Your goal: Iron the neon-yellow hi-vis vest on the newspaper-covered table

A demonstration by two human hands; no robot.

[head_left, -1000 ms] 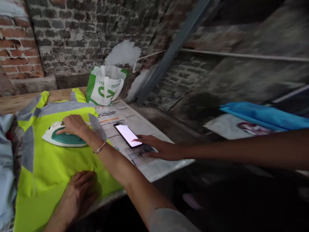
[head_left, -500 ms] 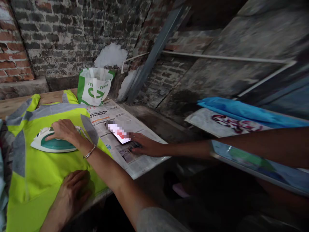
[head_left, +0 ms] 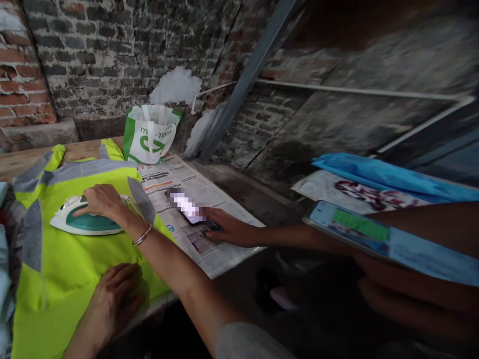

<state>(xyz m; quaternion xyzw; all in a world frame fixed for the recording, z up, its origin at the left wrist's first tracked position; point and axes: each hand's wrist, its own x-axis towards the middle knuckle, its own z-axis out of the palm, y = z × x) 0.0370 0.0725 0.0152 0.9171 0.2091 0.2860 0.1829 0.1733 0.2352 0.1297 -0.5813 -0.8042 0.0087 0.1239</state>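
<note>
Brick-walled bench, right hand (head_left: 98,200) atop iron (head_left: 84,223)

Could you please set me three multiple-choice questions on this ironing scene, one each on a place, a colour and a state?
1. Where does the iron stand?
A. on the yellow vest
B. on the newspaper
C. inside the bag

2. What colours is the bag by the brick wall?
A. red and black
B. green and white
C. plain blue

3. How is the phone on the newspaper?
A. screen dark, face down
B. screen lit, face up
C. held upright in the air

Answers: 1 A, since the right hand rests on the iron upon the yellow vest, while the left hand lies flat on the cloth. 2 B, green sides with white panel and lettering. 3 B, its bright screen faces up beside another person's hand.
</note>
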